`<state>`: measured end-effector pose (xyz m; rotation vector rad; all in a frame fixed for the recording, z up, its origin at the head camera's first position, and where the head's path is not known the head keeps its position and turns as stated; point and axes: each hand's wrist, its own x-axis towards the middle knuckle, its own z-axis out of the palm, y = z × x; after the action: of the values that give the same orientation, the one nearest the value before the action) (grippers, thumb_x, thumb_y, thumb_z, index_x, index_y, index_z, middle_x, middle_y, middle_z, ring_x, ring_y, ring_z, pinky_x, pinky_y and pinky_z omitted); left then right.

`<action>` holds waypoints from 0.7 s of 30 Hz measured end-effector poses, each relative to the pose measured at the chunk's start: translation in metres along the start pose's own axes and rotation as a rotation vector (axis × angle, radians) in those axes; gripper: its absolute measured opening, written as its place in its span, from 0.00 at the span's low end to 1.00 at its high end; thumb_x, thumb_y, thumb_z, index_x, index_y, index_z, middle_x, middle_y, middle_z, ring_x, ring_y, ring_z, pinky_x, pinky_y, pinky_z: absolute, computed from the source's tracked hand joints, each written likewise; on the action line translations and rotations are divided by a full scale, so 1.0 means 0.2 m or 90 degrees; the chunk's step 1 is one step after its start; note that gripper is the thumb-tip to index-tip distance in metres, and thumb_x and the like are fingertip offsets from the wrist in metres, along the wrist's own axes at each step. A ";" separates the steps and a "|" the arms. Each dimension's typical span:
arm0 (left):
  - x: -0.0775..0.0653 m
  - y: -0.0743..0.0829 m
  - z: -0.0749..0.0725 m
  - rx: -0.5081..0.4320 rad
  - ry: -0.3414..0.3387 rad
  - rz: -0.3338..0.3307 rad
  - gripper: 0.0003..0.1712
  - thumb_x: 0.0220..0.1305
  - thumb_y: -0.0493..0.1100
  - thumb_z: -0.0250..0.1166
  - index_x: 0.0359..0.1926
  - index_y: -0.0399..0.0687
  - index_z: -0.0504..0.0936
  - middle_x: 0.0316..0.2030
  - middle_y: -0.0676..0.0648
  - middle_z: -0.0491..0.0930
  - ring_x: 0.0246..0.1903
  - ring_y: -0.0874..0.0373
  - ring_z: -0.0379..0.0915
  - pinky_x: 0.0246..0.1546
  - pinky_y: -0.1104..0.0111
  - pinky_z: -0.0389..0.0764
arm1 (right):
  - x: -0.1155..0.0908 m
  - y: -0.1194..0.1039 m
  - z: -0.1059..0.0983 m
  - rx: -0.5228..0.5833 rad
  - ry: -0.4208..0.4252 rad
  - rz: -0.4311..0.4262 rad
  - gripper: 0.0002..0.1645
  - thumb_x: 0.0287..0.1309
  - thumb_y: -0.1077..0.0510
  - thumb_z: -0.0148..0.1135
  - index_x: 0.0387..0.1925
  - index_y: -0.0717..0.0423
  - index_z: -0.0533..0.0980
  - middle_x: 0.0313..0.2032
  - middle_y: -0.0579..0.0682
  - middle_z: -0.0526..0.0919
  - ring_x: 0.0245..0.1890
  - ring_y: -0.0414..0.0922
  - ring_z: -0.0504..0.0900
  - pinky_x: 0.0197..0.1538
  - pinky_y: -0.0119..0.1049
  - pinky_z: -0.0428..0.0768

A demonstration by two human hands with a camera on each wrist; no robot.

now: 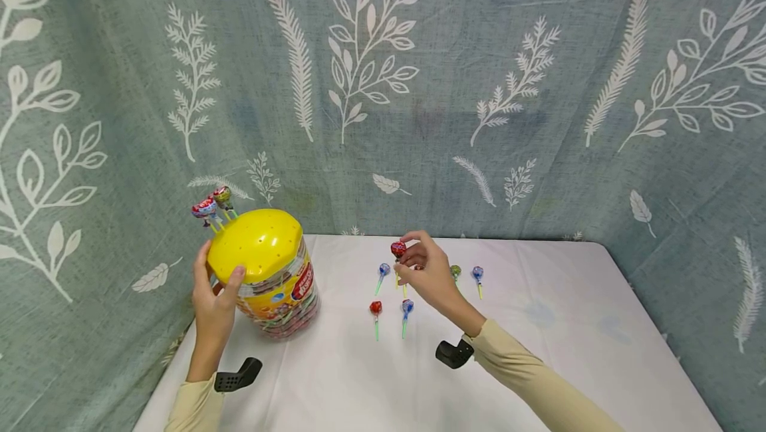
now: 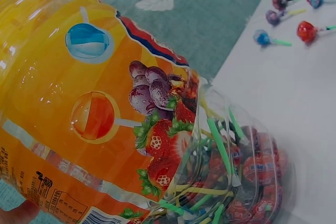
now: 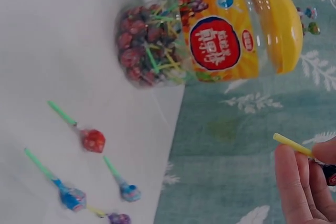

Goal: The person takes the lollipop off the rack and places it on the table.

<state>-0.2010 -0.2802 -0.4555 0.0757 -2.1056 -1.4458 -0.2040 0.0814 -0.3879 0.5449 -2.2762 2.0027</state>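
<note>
My left hand point(image 1: 215, 309) grips the yellow lid point(image 1: 260, 242) of a clear plastic candy jar point(image 1: 302, 309), thumb on the near side. The jar has an orange fruit label and wrapped lollipops inside. Several lollipops point(image 1: 205, 208) stand by their sticks in holes at the lid's back left edge. To the right, my right hand point(image 1: 429, 271) holds a dark red wrapped lollipop point(image 1: 398, 248) above the table. Its yellow stick point(image 3: 292, 144) points out past the fingertips in the right wrist view.
On the white-covered table point(image 1: 335, 379) lie several loose lollipops, among them a red one point(image 1: 376, 308), a blue one point(image 1: 407, 306) and another blue one point(image 1: 477, 272) at the right. A patterned green curtain point(image 1: 395, 173) hangs along the table's back and sides.
</note>
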 end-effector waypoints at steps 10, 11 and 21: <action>0.00 0.00 -0.01 -0.003 -0.003 -0.013 0.41 0.61 0.45 0.61 0.72 0.68 0.53 0.67 0.54 0.59 0.62 0.59 0.56 0.56 0.61 0.62 | -0.06 0.10 -0.06 -0.007 0.023 0.052 0.24 0.53 0.74 0.60 0.52 0.62 0.68 0.34 0.67 0.76 0.33 0.63 0.78 0.30 0.42 0.82; 0.00 0.00 -0.01 -0.003 -0.002 -0.014 0.41 0.61 0.45 0.61 0.72 0.67 0.53 0.67 0.54 0.59 0.63 0.59 0.56 0.56 0.60 0.62 | -0.06 0.12 -0.06 -0.006 0.028 0.058 0.25 0.53 0.74 0.61 0.52 0.61 0.68 0.34 0.66 0.76 0.32 0.62 0.78 0.30 0.42 0.82; 0.00 0.00 -0.01 0.000 -0.002 -0.017 0.41 0.61 0.44 0.61 0.72 0.67 0.53 0.67 0.54 0.59 0.62 0.59 0.56 0.55 0.61 0.62 | -0.10 0.36 -0.09 -0.005 0.069 0.105 0.26 0.49 0.72 0.65 0.51 0.58 0.70 0.30 0.59 0.78 0.27 0.50 0.81 0.28 0.45 0.82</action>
<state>-0.2014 -0.2818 -0.4556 0.1017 -2.1153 -1.4619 -0.2105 0.1108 -0.4589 0.2495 -2.3314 2.0378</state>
